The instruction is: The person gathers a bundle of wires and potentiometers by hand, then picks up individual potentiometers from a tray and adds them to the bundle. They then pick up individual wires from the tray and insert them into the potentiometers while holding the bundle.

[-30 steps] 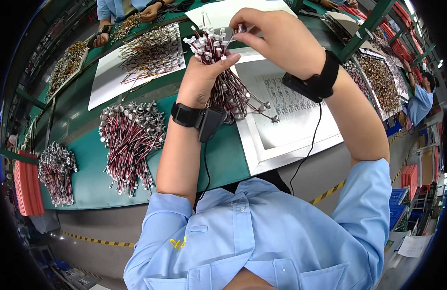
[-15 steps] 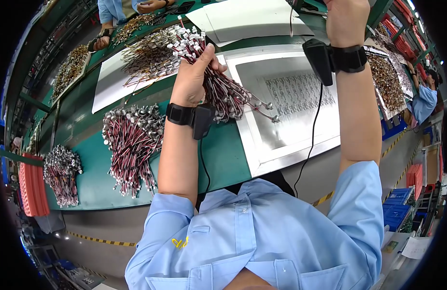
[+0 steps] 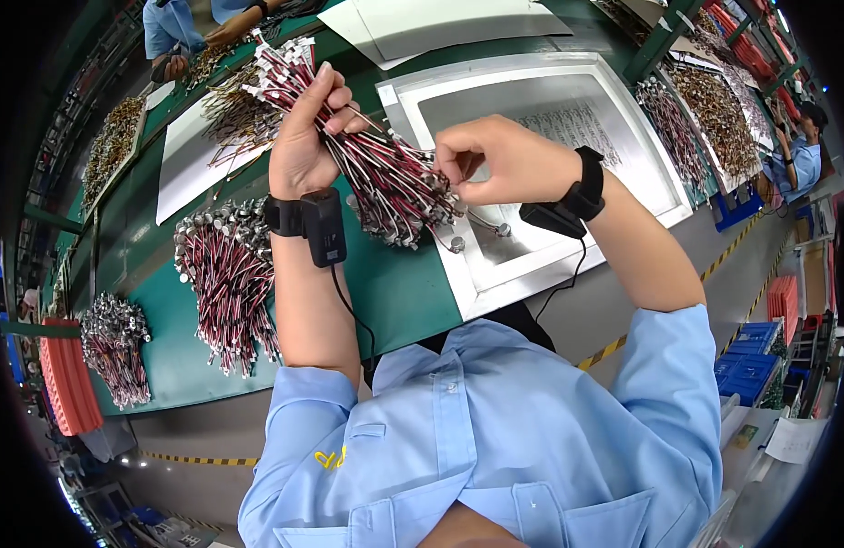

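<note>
My left hand (image 3: 305, 137) is closed around a thick bundle of red, black and white wires (image 3: 372, 169), held above the green bench. White plug connectors stick out beyond my thumb at the bundle's upper end. Round silvery discs hang at its lower right end, and a few wires stray out over the framed metal sheet. At the bundle's right edge my right hand (image 3: 513, 163) has its thumb and fingertips pinched together on a wire; the exact point of grip is partly hidden. Both wrists wear black straps with small boxes and cords.
Two piles of similar wires, a larger pile (image 3: 228, 283) and a smaller pile (image 3: 116, 347), lie left on the bench. Under my hands is a white-framed metal sheet (image 3: 615, 110). More wires (image 3: 230, 119) lie beyond. Co-workers sit far left (image 3: 180, 32) and far right (image 3: 799, 160).
My right hand has come down from the upper right to the edge of the bundle, its fingers now pinched there. My left hand has shifted left with the bundle.
</note>
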### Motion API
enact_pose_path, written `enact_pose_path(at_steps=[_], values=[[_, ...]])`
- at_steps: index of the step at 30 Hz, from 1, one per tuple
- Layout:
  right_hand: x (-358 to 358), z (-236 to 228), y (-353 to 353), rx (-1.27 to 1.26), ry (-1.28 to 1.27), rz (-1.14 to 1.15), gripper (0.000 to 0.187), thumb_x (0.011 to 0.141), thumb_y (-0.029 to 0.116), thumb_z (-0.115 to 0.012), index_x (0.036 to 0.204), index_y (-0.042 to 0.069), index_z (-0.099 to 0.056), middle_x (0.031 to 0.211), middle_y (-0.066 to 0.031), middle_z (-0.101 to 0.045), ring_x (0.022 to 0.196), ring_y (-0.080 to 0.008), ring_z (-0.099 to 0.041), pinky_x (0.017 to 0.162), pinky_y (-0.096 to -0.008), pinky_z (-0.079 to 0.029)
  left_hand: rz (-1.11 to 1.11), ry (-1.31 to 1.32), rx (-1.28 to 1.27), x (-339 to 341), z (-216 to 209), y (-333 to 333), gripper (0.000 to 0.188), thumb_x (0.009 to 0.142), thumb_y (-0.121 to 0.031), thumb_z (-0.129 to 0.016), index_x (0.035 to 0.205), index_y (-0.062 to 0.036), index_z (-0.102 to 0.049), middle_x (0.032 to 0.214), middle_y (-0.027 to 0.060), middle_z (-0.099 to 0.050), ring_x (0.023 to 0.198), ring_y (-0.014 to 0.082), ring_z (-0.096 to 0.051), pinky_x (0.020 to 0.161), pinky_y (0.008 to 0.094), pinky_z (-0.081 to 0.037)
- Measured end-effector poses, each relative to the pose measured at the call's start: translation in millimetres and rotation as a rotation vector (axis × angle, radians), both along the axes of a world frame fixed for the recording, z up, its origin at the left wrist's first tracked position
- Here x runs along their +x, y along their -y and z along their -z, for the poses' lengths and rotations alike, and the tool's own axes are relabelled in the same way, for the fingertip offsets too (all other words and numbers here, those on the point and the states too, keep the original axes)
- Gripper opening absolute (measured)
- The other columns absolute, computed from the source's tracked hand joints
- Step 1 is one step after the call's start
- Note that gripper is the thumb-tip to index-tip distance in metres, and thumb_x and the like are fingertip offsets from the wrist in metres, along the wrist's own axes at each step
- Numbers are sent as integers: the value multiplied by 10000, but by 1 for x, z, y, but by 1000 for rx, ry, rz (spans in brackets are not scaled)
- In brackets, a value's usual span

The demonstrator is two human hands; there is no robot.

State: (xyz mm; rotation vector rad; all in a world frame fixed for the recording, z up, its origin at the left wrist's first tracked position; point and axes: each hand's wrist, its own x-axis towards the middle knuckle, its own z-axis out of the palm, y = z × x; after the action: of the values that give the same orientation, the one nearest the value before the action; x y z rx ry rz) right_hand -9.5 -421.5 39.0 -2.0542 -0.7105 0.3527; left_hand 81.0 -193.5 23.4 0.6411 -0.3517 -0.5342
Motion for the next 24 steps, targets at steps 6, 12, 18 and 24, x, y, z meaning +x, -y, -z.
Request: enact_pose_path(at_steps=[6, 12, 18, 24], values=[[0, 70, 31, -43, 313, 286, 595, 625, 173, -758, 1164, 23, -554, 1022, -168, -579, 1079, -300, -522, 918, -369, -411, 3, 190, 4, -13, -20, 0, 206, 951, -251, -494, 927, -52, -537, 685, -45, -429, 518, 38, -339, 543, 208, -311], [-12, 119, 0, -433, 352, 322, 185, 738, 108, -555, 884, 25, -632, 857, -193, -619, 867, -379, -586, 762, -461, -462, -137, 281, 101, -27, -32, -30, 210, 959, -240, -473, 949, -36, -520, 860, 20, -497, 573, 44, -353, 580, 209, -322], [-11, 74, 46, -404, 153, 529, 212, 858, 185, -492, 871, 8, -608, 778, -124, -615, 796, -309, -590, 719, -404, -461, -483, 450, 432, -48, -42, -16, 238, 955, -237, -479, 825, -40, -508, 852, 52, -517, 665, 81, -397, 628, 239, -345], [-6, -1, 50, 767, -102, 742, 325, 973, 315, -404, 852, 44, -538, 621, 40, -404, 550, -43, -429, 489, -191, -348, -260, 457, 422, -23, -18, -27, 266, 948, -241, -494, 783, -34, -513, 811, 52, -564, 690, 100, -445, 660, 252, -366]])
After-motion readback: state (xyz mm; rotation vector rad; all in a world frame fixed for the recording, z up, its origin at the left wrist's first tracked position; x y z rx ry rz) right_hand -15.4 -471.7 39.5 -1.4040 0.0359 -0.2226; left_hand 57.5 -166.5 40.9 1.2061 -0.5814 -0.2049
